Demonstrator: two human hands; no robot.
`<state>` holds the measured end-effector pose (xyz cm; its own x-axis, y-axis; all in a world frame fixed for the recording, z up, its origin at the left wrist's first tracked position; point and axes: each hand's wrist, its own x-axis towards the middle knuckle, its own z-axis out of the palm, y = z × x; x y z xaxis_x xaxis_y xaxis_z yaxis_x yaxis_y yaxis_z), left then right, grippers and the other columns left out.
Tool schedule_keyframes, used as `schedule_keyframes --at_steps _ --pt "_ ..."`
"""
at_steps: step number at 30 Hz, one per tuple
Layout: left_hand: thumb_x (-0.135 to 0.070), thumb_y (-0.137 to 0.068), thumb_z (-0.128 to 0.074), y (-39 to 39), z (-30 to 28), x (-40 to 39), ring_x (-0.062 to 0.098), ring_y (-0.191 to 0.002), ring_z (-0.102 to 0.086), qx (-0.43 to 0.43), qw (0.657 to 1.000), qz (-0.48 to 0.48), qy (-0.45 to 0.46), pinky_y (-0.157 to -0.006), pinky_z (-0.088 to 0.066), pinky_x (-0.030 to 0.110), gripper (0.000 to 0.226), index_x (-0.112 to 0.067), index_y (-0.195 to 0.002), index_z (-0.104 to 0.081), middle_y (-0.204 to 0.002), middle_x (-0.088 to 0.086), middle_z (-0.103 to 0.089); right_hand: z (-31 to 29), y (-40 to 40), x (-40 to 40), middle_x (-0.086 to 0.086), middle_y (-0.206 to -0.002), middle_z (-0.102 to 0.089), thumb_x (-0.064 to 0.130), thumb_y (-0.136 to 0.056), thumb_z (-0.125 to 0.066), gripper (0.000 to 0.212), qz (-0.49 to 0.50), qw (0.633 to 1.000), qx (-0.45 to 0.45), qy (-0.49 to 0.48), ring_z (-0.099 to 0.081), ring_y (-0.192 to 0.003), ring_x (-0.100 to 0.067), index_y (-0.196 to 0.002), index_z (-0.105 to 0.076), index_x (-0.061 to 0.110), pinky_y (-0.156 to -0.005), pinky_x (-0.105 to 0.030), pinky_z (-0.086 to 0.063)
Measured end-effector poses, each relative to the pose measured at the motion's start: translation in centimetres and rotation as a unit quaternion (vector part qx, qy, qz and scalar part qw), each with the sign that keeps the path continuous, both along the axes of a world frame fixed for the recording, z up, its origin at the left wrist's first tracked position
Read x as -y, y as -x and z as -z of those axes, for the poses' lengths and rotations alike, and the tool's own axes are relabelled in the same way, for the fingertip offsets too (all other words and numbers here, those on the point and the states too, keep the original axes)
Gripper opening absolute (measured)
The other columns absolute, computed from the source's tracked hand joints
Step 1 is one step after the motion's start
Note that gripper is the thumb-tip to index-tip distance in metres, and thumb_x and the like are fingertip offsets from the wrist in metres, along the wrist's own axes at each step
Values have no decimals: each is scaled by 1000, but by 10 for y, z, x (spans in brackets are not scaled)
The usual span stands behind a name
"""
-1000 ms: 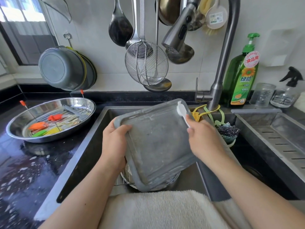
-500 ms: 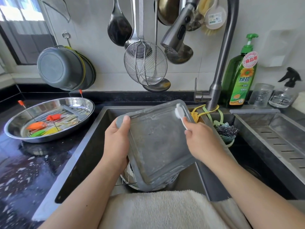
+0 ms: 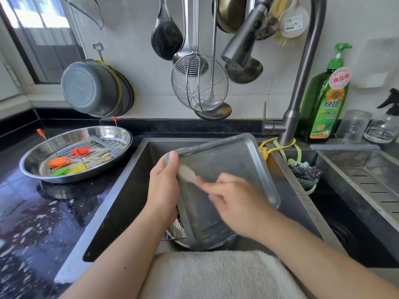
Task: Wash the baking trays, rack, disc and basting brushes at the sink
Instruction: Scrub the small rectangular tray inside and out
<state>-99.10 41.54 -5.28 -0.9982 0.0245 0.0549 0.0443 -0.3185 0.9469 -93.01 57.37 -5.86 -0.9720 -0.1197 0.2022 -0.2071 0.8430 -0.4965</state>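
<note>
At frame centre we grip the tilted baking tray [image 3: 226,169] with our left hand [image 3: 165,190] over the sink [image 3: 129,180], our blurred right hand [image 3: 235,203] pinching a smeared white brush [image 3: 189,174], its handle hidden.

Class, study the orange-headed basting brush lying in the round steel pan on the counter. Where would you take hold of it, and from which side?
Probably best to grip the orange-headed basting brush by its thin handle, coming from above on the side nearer the sink. The handle seems to run right across the wire rack, so it lies flat and exposed, while the round steel pan has a raised rim that blocks a low sideways approach. A fingertip grip suits so slim a handle.
</note>
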Motion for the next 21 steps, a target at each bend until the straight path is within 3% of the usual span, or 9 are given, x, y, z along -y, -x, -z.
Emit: schedule_keyframes --at_steps 2,7,11,13,18,21 --pt "-34 -110 -49 1 1 1 26 -85 -59 1 1000 4 -3 -86 -50 46 36 -23 -82 -69 -85 10 -63 1 0 6 7 -91 -46 27 -107 -45 49 -7 999 -20 -27 -52 -76 -12 -147 -38 55 -68 -37 -51" --pt "-32 -111 -47 2 -1 -1 32 -103 -73 7 1000 -1 -9 -100 -56 55 37 -23 -91 -76 -104 13 -77 -6 14 -21 6 -93 -46 24 -107 -41 51 145 984 -33 -100 -52 -77 -19 -151 -37 49 -60 -37 -46" --pt "-34 -109 -51 5 -1 3 26 -89 -61 2 999 -29 -15 -91 -52 46 36 -21 -81 -68 -89 9 -66 0 1 -2 7 -91 -47 24 -107 -45 51 5 1000 7 -25 -54 -77 -16 -149 -39 51 -69 -43 -53" --pt "-37 -107 -53 7 -1 7 24 -93 -52 5 998 -46 -29 -88 -46 43 27 -20 -88 -63 -97 4 -59 4 -4 5 8 -91 -48 25 -106 -46 51 -37 999 9 -33 -55 -78 -14 -146 -39 56 -70 -42 -54" --pt "-35 -110 -47 9 0 8 29 -101 -67 9 999 -32 -27 -103 -51 55 37 -6 -107 -69 -103 14 -69 -2 19 -31 11 -88 -45 26 -107 -45 49 117 989 -40 -81 -50 -78 -13 -146 -42 54 -64 -36 -49" --pt "-35 -111 -46 9 0 7 21 -91 -61 7 999 -36 -5 -96 -52 44 35 -14 -94 -68 -95 6 -66 2 13 -27 9 -89 -45 25 -106 -47 51 68 996 -18 -53 -51 -78 -14 -148 -40 54 -67 -41 -52"
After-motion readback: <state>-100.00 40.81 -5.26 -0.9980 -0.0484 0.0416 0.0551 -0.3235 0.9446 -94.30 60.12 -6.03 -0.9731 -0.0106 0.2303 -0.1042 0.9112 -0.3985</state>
